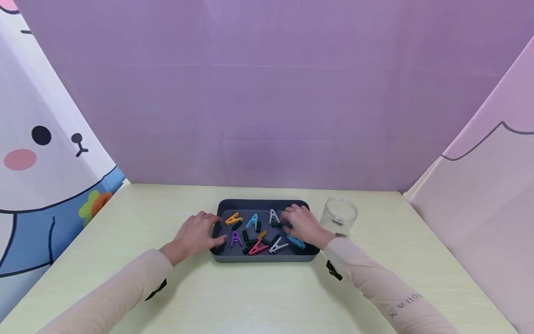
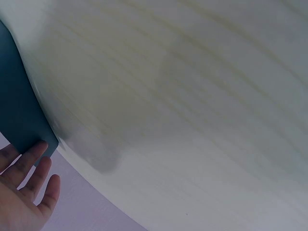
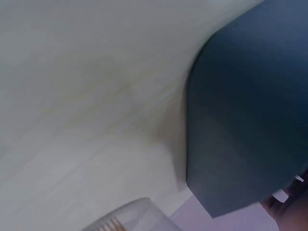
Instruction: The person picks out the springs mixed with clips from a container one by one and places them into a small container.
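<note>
A dark grey tray (image 1: 267, 258) holds small clips: yellow (image 1: 233, 219), light blue (image 1: 252, 221), purple (image 1: 235, 238), red (image 1: 258, 247), blue (image 1: 296, 241), one white clip (image 1: 278, 246) in front and another white clip (image 1: 273, 215) behind. Several short black ribbed pieces (image 1: 277, 225) and one mustard piece (image 1: 262, 234) lie among them. My left hand (image 1: 193, 235) is at the tray's left rim, fingers loosely spread, fingertips at the outer wall (image 2: 21, 91). Over the tray's right side, my right hand (image 1: 304, 224) reaches down, thumb and forefinger apart beside a black piece.
A clear round jar (image 1: 340, 211) stands right of the tray, with small dark pieces low inside, partly hidden by the right forearm. The pale wooden table (image 1: 258, 297) meets a purple backdrop (image 1: 267, 116) behind, with printed cloths on both sides.
</note>
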### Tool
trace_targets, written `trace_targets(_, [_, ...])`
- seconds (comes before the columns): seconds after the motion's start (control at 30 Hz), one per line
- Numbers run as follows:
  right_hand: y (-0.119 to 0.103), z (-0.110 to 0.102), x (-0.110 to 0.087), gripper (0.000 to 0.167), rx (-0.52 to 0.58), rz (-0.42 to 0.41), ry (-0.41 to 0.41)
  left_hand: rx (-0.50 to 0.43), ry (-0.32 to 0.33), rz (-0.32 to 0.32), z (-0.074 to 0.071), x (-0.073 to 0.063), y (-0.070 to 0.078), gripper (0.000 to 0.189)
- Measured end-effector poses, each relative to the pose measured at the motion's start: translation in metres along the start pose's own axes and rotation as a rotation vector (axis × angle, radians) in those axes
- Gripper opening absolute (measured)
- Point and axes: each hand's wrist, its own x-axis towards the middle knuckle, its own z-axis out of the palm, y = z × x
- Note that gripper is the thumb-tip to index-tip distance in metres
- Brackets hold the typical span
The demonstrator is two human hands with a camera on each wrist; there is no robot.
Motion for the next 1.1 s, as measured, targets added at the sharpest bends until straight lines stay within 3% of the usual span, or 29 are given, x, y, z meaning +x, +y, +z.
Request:
trace_targets(0.5, [-0.006, 0.009, 0.009, 0.019, 0.004, 0.032, -0.086, -0.005, -0.005, 0.005, -0.002, 0.0, 0.0, 0.055])
trace_targets(1.1, [-0.004, 0.016, 0.009, 0.016, 0.002, 0.013, -0.041, -0.01, -0.011, 0.005, -0.001, 0.001, 0.0, 0.054])
